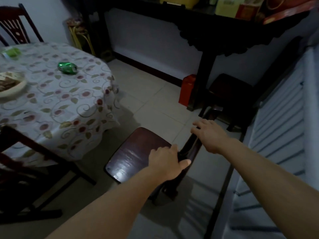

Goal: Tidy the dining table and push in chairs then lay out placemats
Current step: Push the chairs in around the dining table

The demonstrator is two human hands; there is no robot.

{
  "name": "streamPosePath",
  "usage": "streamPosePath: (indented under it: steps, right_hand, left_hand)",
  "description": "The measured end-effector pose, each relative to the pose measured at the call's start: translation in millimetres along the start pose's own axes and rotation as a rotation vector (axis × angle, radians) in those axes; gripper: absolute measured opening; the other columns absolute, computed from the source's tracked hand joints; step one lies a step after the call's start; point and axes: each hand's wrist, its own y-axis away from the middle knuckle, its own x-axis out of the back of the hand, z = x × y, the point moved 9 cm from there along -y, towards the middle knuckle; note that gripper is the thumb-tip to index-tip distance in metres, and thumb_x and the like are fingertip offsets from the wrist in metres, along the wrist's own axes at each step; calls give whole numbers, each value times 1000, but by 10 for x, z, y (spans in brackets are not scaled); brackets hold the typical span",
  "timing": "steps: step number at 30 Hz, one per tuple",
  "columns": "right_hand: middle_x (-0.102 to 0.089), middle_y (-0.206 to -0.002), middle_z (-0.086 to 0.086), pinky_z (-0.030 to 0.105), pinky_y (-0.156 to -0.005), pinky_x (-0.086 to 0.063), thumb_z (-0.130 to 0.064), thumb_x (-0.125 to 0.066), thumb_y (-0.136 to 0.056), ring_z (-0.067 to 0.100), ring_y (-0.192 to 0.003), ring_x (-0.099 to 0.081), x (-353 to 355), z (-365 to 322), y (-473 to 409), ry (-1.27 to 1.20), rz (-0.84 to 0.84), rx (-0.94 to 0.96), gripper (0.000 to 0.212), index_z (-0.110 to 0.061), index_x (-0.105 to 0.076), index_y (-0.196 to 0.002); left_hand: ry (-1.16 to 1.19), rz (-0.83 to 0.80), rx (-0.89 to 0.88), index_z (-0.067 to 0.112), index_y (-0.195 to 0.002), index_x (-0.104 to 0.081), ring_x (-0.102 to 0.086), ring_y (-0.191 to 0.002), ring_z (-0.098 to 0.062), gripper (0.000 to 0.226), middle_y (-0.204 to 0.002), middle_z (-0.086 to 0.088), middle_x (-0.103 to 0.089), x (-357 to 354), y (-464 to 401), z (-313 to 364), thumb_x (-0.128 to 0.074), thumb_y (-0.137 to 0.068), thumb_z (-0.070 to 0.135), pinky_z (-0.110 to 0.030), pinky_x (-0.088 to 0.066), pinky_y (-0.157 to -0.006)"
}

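A dark wooden chair [136, 152] stands on the tile floor, pulled away from the round dining table [69, 107] with its floral cloth. My left hand [166, 163] is closed around the near end of the chair's top rail. My right hand [209, 135] lies over the rail farther along, fingers curled on it. On the table lie a crushed green can [67, 67], a pale plate with food scraps [15, 87] at the left edge, and a green packet [11, 52] at the back.
A second chair [15, 26] stands behind the table and a third [22, 152] at its near left side. A long dark console table [203, 31] runs along the far wall, with a red box [187, 90] and a dark stool [229, 94] beside it. A slatted white surface [279, 135] is at right.
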Motion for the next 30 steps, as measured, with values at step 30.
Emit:
streamPosePath:
  steps: [30]
  right_hand:
    - [-62,-100,-2,31,-63,-36,-35,-81,-66,24,-95,-59,1299,-1113,-1835,17,241,401,44,-19,-54,-96]
  left_hand:
    - [-57,448,357,19,-102,-50,-64,-94,-25,34,-100,-1,-63,1290,-293,-1803,-71,-78,29,-31,-39,-66]
